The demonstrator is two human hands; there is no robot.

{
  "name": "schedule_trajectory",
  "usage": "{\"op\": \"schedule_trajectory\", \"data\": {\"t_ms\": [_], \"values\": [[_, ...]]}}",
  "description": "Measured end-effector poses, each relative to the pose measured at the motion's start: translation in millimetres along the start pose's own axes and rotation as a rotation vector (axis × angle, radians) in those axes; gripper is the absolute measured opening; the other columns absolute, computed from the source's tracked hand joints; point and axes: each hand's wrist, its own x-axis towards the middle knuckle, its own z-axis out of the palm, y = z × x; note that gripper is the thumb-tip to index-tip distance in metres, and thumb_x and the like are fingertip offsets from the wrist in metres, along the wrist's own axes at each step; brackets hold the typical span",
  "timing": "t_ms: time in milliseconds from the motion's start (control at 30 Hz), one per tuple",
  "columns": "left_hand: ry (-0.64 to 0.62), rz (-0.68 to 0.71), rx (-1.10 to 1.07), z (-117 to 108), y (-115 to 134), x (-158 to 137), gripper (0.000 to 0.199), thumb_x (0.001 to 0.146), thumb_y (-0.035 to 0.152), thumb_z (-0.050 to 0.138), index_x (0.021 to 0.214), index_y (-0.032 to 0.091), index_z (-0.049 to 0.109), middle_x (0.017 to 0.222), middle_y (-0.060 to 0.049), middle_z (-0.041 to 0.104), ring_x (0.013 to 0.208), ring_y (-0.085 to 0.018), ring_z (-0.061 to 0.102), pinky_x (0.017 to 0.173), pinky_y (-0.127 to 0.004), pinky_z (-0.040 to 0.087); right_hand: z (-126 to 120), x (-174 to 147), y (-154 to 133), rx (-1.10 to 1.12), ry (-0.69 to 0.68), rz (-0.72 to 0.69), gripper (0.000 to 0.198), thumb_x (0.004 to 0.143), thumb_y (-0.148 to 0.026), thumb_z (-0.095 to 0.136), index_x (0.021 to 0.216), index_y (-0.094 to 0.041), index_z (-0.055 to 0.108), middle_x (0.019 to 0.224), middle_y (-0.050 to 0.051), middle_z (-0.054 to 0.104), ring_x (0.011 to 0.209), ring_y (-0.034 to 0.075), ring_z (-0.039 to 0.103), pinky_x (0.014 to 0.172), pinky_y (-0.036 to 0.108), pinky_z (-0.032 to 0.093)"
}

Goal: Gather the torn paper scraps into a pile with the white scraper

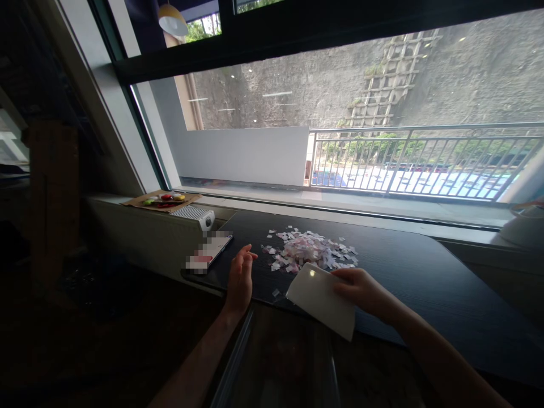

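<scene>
A loose pile of small paper pieces (306, 249), pale white and pinkish, lies on the dark table (391, 272). My right hand (357, 286) grips a glossy, stiff white sheet (325, 300) by its right side, thumb on top. The sheet tilts down over the table's near edge, its far side close to the pile. Left of the pile, my left hand (241, 277) is held up with its fingers stretched out and nothing in it. Below the edge, between my forearms, stands a clear container (244, 345); its contents are too dark to make out.
A phone-like flat device (221, 245), partly pixelated, lies at the table's left end. Beyond it, a brown board (140, 199) with colourful items rests on the ledge beside a white slatted box (199, 215). A large window (340, 102) rises behind the table.
</scene>
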Motion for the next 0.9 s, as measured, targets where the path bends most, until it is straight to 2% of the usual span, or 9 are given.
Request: {"op": "schedule_trajectory", "data": {"t_ms": [300,400,500,600,700,900], "values": [[-0.016,-0.013,0.001,-0.3,1.2,-0.6,0.045,0.087,0.053,0.034,0.105,0.018,0.058,0.107,-0.009,0.061,0.117,-0.025,0.046,0.100,-0.044,0.035,3.3,-8.3,-9.7,0.040,-0.092,0.010,0.036,0.066,-0.025,0.059,0.096,-0.009,0.070,0.088,0.010,0.073,0.081,0.027,0.067,0.069,0.035,0.052],[-0.011,-0.011,-0.012,0.2,0.9,-0.5,0.046,0.087,0.053,0.035,0.106,0.018,0.057,0.109,-0.010,0.059,0.116,-0.025,0.047,0.099,-0.044,0.036,1.7,-19.8,-17.4,-0.061,-0.111,-0.064,0.037,0.068,-0.026,0.057,0.100,-0.010,0.070,0.092,0.010,0.073,0.083,0.027,0.066,0.069,0.034,0.052],[-0.006,-0.008,-0.019,0.7,0.8,-0.4,0.046,0.086,0.053,0.035,0.107,0.018,0.057,0.108,-0.010,0.059,0.115,-0.025,0.047,0.099,-0.043,0.036,1.8,-25.0,-24.8,-0.189,-0.026,-0.188,0.038,0.071,-0.026,0.056,0.104,-0.012,0.070,0.093,0.008,0.073,0.081,0.025,0.066,0.068,0.032,0.051],[-0.006,-0.012,-0.017,0.8,0.8,-0.3,0.047,0.086,0.052,0.035,0.110,0.018,0.056,0.105,-0.009,0.060,0.113,-0.025,0.049,0.098,-0.043,0.037,3.8,-14.0,-27.4,-0.267,0.102,-0.217,0.040,0.073,-0.024,0.052,0.106,-0.011,0.070,0.090,0.009,0.072,0.077,0.024,0.066,0.063,0.030,0.050],[-0.005,-0.017,-0.015,0.8,0.4,0.0,0.047,0.086,0.052,0.035,0.111,0.018,0.055,0.102,-0.009,0.060,0.110,-0.025,0.051,0.095,-0.044,0.039,7.3,6.8,-25.1,-0.294,0.144,-0.203,0.040,0.072,-0.020,0.050,0.104,-0.007,0.070,0.088,0.011,0.072,0.076,0.024,0.066,0.061,0.030,0.050],[-0.006,-0.009,-0.021,0.3,1.5,-0.3,0.044,0.087,0.053,0.035,0.105,0.019,0.058,0.106,-0.009,0.060,0.113,-0.025,0.049,0.097,-0.043,0.038,15.5,26.5,-23.0,-0.183,0.003,-0.130,0.032,0.070,-0.016,0.050,0.092,-0.009,0.072,0.082,0.009,0.072,0.073,0.022,0.066,0.058,0.027,0.050]]}}
